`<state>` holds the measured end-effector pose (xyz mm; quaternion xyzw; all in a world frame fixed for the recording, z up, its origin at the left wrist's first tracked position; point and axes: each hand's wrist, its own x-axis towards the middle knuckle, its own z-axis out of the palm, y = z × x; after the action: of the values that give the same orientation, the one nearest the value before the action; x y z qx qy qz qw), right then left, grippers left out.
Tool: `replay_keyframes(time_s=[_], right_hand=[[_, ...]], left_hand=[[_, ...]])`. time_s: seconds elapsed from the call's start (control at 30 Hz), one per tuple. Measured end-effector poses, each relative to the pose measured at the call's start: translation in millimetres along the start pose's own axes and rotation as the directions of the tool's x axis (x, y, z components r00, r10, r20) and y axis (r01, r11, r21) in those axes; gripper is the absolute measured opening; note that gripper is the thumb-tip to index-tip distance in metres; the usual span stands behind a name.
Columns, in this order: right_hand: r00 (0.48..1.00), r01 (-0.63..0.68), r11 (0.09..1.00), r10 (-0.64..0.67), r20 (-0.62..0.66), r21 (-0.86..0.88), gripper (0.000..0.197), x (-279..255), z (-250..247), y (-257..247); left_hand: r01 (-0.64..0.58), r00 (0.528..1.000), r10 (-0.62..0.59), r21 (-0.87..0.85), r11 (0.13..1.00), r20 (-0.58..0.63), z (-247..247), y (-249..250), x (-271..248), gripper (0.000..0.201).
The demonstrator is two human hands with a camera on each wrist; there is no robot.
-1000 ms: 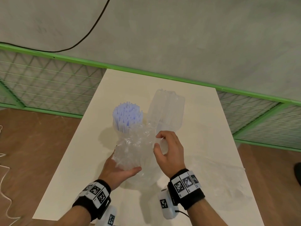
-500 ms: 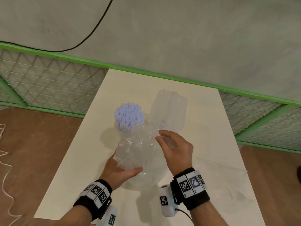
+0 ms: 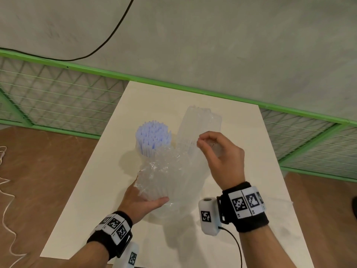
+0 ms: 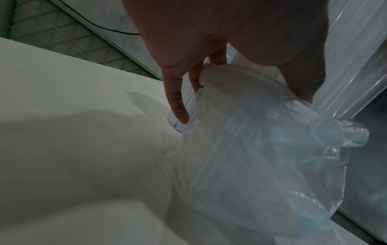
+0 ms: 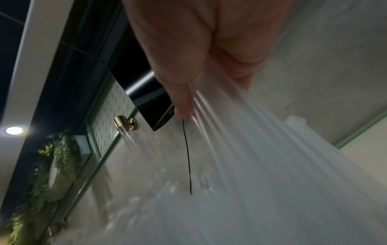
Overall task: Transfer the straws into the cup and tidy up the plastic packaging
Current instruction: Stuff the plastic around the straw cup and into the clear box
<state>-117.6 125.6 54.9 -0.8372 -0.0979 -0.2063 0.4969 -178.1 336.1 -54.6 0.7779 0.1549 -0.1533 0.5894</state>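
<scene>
Straws (image 3: 153, 137), pale blue, stand up in a cup on the white table (image 3: 266, 151). From the head view, the left hand (image 3: 140, 202) wraps around the bottom of the crinkly plastic bag (image 3: 168, 175), while the right hand (image 3: 222, 153) pinches its top. In the left wrist view, fingers (image 4: 178, 102) curl around the bag (image 4: 261, 149). In the right wrist view, the thumb (image 5: 180, 92) pinches stretched plastic (image 5: 261, 157).

A white table (image 3: 251, 171) stands on brown floor (image 3: 38, 180) against a green-framed mesh fence (image 3: 58, 97), perhaps concrete wall (image 3: 212, 35) behind.
</scene>
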Motion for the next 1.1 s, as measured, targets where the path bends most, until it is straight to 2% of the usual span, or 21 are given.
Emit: replay_keyframes(time_s=[0.23, 0.43, 0.53, 0.73, 0.83, 0.97, 1.03, 1.1], right_hand=[[0.978, 0.002, 0.971, 0.048, -0.205, 0.241, 0.015, 27, -26, -14], [0.954, 0.063, 0.944, 0.038, -0.298, 0.325, 0.019, 46, -51, -28], [0.942, 0.109, 0.928, 0.017, -0.334, 0.356, 0.020, 54, -64, -36], [0.885, 0.244, 0.895, -0.047, -0.464, 0.374, 0.026, 96, -87, -46], [0.917, 0.201, 0.910, -0.045, -0.397, 0.363, 0.026, 128, -74, -21], [0.992, -0.011, 0.945, 0.051, -0.113, 0.328, 0.013, 148, -32, 38], [0.997, -0.069, 0.986, 0.063, 0.044, 0.149, 0.014, 144, -18, 67], [0.962, 0.018, 0.977, 0.040, 0.269, -0.211, 0.024, 138, -7, 89]], left_hand=[[0.030, 0.999, -0.029, -0.029, 0.999, 0.020, -1, 4, -3, 0.067], [0.031, 0.999, -0.030, -0.050, 0.998, 0.013, -3, 7, -5, 0.060], [0.011, 1.000, -0.011, -0.038, 0.999, 0.014, -4, 8, -4, 0.063], [0.038, 0.999, -0.036, -0.064, 0.997, 0.027, -4, 9, -6, 0.061], [0.051, 0.998, -0.049, -0.078, 0.996, 0.029, -4, 12, -7, 0.064], [0.050, 0.999, -0.050, -0.087, 0.995, 0.001, -4, 18, -11, 0.059], [0.055, 0.998, -0.055, -0.095, 0.994, 0.010, -3, 19, -14, 0.055], [0.066, 0.998, -0.066, -0.097, 0.993, 0.003, -4, 18, -14, 0.055]])
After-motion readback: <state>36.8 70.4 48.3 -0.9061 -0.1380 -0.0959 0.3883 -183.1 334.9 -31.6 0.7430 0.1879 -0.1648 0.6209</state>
